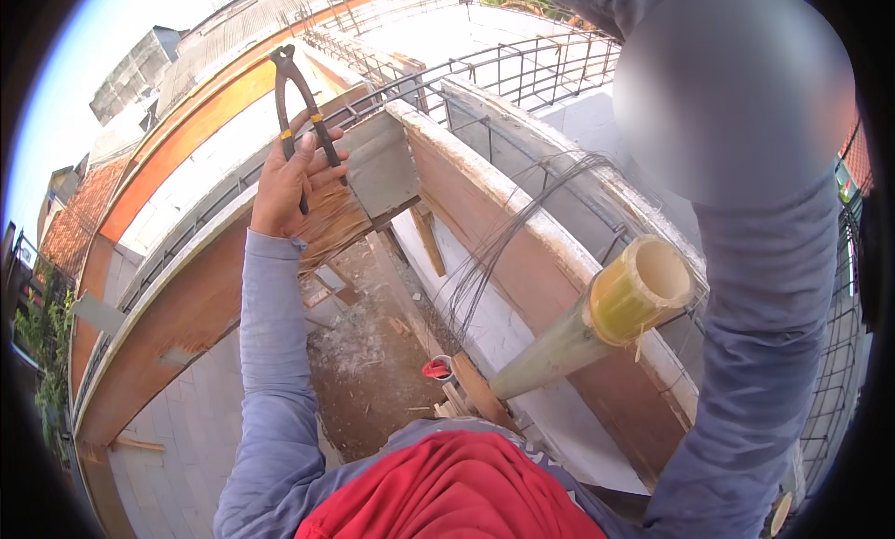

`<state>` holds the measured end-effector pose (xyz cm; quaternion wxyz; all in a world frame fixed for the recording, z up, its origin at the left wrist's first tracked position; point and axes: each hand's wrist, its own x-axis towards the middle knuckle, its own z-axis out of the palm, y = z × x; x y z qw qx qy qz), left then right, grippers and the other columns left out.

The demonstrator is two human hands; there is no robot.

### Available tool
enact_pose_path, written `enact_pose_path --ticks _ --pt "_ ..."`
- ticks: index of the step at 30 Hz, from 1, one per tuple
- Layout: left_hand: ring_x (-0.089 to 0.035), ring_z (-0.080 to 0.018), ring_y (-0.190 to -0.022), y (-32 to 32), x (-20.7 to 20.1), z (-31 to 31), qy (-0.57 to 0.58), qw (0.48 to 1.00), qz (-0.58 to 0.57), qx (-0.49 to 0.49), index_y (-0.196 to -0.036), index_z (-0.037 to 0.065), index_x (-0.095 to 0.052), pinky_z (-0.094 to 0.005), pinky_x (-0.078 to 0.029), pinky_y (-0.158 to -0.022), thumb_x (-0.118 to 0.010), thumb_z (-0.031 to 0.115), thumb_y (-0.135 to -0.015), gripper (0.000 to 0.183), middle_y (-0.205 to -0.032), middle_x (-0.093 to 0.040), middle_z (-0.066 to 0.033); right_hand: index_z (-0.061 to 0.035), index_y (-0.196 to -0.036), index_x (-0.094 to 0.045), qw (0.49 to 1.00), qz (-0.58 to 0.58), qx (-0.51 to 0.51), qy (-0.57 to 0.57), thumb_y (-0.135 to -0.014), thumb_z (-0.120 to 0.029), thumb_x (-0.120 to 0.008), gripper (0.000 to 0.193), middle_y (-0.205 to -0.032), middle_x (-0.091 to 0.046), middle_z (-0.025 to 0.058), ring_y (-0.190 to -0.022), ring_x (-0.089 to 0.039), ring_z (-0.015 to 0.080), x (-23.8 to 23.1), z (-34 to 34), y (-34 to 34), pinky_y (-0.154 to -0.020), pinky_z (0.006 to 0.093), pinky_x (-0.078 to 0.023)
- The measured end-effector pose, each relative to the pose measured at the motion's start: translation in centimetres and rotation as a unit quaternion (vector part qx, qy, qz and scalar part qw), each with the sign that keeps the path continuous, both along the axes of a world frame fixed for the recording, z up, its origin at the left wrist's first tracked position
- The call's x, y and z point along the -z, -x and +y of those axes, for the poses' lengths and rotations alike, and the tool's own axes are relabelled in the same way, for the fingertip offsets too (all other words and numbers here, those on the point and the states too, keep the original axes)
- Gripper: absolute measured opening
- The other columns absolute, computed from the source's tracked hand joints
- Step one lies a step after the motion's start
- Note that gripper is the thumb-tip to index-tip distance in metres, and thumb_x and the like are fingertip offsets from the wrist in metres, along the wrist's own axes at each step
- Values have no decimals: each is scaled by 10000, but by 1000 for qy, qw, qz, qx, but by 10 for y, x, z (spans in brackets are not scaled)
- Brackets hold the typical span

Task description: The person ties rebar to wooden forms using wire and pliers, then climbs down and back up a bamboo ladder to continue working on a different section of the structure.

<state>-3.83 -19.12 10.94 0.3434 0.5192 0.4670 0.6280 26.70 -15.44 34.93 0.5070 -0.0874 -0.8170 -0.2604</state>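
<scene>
My left hand [289, 180] is raised at the upper left, its fingers closed round the handles of black end-cutting pincers [296, 96] with yellow bands. The handles stand apart and the jaws point up. Behind the fingers runs the wooden formwork [205, 255]. My right arm [769, 334], in a grey-blue sleeve, reaches up along the right side. A round blurred patch covers its upper part, and I cannot make out the right hand. Left of that arm, a loose bundle of thin tie wire [536, 213] drapes over the formwork edge. Grey-blue cloth [597, 3] shows at the top beside the blur.
A thick bamboo pole [569, 343] slants up near my right arm, its hollow end uppermost. Rebar cages [531, 68] run along the formwork trough. Far below is a dirt floor [364, 352] with debris and a bucket [436, 367] holding something red. Roofs [89, 213] stand at the left.
</scene>
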Motion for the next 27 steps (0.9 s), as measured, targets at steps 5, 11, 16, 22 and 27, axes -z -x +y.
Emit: enact_pose_path --ticks 5,11,16,22,27 --pt "-661 -230 -1060 34 87 -16 158 983 44 -80 -1611 152 -324 -393 -607 -928 -550 300 -1087 590 -1338 -627 -167 63 -1110 -690 986 2 -82 143 -983 -275 -677 361 -1041 -710 231 -954 -691 323 142 -45 -61 -805 415 -557" --pt "-640 -263 -1157 -81 131 6 32 997 -65 -11 -1628 152 -275 -424 -601 -956 -546 299 -1089 621 -1391 -580 -179 56 -1102 -668 964 25 18 262 -996 -245 -668 319 -1010 -701 203 -901 -681 275 219 -103 -136 -770 381 -554" --pt "-652 -245 -1120 -118 156 21 -53 987 -149 -12 -1620 147 -262 -404 -622 -904 -578 326 -1075 655 -1336 -583 -158 50 -1095 -649 949 90 38 301 -1007 -221 -659 285 -983 -693 180 -856 -672 235 228 -102 -142 -741 353 -552" --pt "-648 -218 -1098 -105 172 31 -35 990 -136 -28 -1619 129 -280 -378 -622 -874 -578 350 -1074 659 -1322 -607 -155 44 -1087 -627 937 197 -100 270 -1020 -191 -650 245 -952 -683 152 -803 -662 187 210 -102 -91 -706 319 -549" --pt "-666 -236 -1099 -92 171 3 4 988 -153 -5 -1621 131 -276 -394 -634 -853 -564 341 -1080 648 -1320 -619 -164 38 -1081 -609 854 264 -290 342 -1031 -166 -642 212 -926 -675 129 -758 -653 147 260 -121 -13 -677 291 -547"
